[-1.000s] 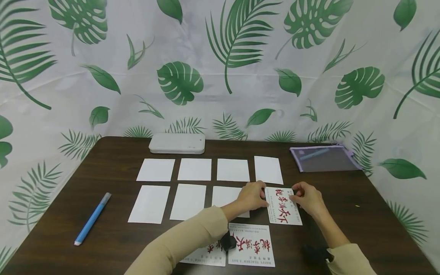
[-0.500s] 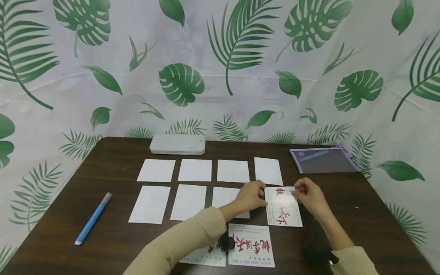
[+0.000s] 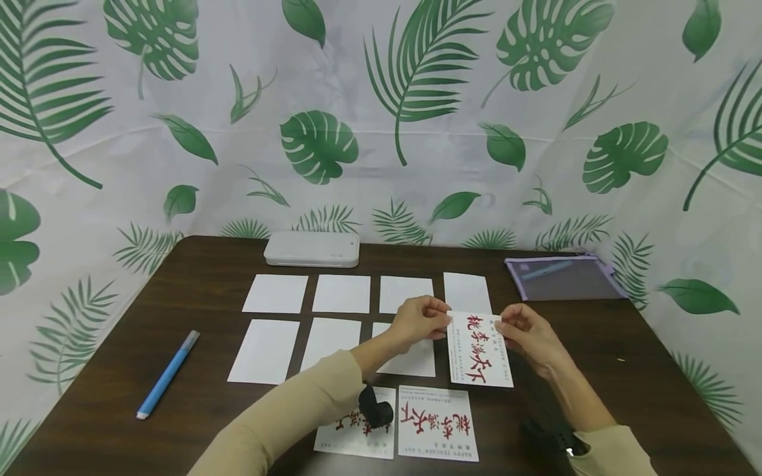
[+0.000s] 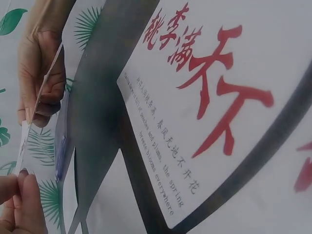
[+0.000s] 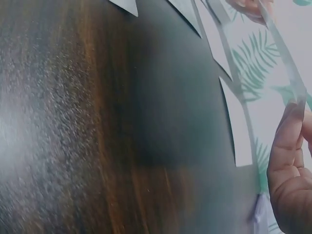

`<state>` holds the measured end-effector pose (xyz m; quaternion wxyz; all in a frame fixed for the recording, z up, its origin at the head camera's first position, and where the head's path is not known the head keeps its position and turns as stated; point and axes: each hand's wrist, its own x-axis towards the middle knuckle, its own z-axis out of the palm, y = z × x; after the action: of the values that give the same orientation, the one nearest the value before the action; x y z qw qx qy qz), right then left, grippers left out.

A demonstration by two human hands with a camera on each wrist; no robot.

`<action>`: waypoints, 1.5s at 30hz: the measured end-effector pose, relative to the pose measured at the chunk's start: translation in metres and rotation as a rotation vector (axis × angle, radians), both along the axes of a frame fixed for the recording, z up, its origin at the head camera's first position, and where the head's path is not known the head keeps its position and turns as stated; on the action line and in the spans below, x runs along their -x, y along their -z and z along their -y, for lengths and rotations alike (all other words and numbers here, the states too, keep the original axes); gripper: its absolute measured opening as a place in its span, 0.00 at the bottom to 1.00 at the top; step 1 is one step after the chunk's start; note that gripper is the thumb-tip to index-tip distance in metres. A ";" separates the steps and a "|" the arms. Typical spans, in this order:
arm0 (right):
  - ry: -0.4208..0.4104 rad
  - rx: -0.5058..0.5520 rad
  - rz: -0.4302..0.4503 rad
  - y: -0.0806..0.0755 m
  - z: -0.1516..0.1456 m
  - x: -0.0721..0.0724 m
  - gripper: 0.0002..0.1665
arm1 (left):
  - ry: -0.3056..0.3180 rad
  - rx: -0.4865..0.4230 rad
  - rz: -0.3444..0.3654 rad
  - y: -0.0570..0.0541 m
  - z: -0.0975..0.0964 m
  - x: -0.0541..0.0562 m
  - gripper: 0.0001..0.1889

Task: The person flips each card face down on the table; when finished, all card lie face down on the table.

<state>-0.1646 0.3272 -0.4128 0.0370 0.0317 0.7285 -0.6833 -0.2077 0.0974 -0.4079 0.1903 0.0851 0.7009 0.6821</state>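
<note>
Both hands hold a white greeting card (image 3: 479,350) with large red Chinese characters, lifted off the table. My left hand (image 3: 419,322) pinches its upper left edge between thumb and fingers. On the upper right edge, my right hand (image 3: 530,334) has the same kind of pinch. From the left wrist, the held card (image 4: 24,141) appears nearly edge-on between the two hands; the right wrist view also shows this card (image 5: 287,53) side-on. Two similar cards lie below, one fully visible printed card (image 3: 437,423) and another printed card (image 3: 354,439) partly covered by a black wrist strap.
Several blank white cards (image 3: 264,351) lie in two rows across the dark table (image 3: 196,297). A white case (image 3: 311,249) stands at the back, and a purple-edged mesh pouch (image 3: 568,277) at the back right. A blue marker (image 3: 169,375) lies at the left.
The card has risen off the table and shifted slightly left, with both hands carrying it. Glare that covered its characters half a second ago is gone.
</note>
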 end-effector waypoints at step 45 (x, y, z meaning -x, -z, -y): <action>0.343 -0.317 -0.221 -0.017 0.043 -0.010 0.12 | -0.238 0.124 -0.256 0.010 0.000 -0.014 0.19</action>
<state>-0.1546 0.2843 -0.3962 -0.1647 0.0853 0.8102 -0.5561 -0.1938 0.0977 -0.4183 0.0224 0.0760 0.7651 0.6390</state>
